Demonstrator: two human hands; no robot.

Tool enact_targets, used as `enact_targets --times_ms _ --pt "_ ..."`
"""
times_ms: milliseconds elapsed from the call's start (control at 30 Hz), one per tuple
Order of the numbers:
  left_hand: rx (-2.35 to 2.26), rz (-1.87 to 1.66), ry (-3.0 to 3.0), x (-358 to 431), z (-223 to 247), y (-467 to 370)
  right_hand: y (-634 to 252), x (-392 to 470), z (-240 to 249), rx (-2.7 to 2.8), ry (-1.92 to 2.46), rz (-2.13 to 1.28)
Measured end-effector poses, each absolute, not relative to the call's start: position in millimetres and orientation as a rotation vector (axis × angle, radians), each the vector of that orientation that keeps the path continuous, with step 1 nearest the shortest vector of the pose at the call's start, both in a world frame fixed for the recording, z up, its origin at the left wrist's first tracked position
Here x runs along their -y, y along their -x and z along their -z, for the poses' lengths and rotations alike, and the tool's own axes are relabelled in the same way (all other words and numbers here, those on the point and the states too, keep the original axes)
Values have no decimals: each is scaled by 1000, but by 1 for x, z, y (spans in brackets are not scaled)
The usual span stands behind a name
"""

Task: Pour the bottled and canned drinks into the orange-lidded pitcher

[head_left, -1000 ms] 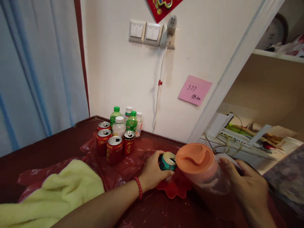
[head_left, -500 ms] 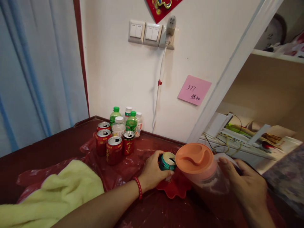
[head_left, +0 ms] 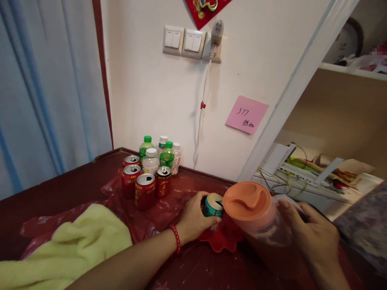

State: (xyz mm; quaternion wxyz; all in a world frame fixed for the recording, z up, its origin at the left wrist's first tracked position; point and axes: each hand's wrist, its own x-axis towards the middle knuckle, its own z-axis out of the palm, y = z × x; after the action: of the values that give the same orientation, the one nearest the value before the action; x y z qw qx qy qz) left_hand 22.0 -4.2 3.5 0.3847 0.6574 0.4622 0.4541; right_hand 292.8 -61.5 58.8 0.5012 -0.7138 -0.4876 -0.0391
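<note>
My left hand (head_left: 196, 219), wearing a red bead bracelet, is wrapped round a teal drink can (head_left: 214, 205) with an opened top. The can stands over a red scalloped-edge mat (head_left: 222, 239). My right hand (head_left: 317, 229) grips the side of a clear plastic pitcher (head_left: 272, 235) with an orange lid (head_left: 247, 201). The pitcher is tilted towards the can, and its lid's edge is right beside the can's opening. I cannot tell whether liquid is flowing between them. The pitcher's lower part is dim against the dark table.
Several opened red cans (head_left: 145, 193) stand left of my hands, with several capped bottles (head_left: 151, 161) behind them. A yellow towel (head_left: 93, 233) lies at the left on red plastic sheeting (head_left: 184, 185). The wall carries a plugged-in cord (head_left: 199, 125); shelves (head_left: 302, 197) with clutter are at right.
</note>
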Motion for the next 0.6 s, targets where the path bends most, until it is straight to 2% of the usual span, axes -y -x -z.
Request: enact_targets --times_ms 600 --pt "-1102 -1164 -1598 4 -13 -25 -308 54 -64 1095 1591 79"
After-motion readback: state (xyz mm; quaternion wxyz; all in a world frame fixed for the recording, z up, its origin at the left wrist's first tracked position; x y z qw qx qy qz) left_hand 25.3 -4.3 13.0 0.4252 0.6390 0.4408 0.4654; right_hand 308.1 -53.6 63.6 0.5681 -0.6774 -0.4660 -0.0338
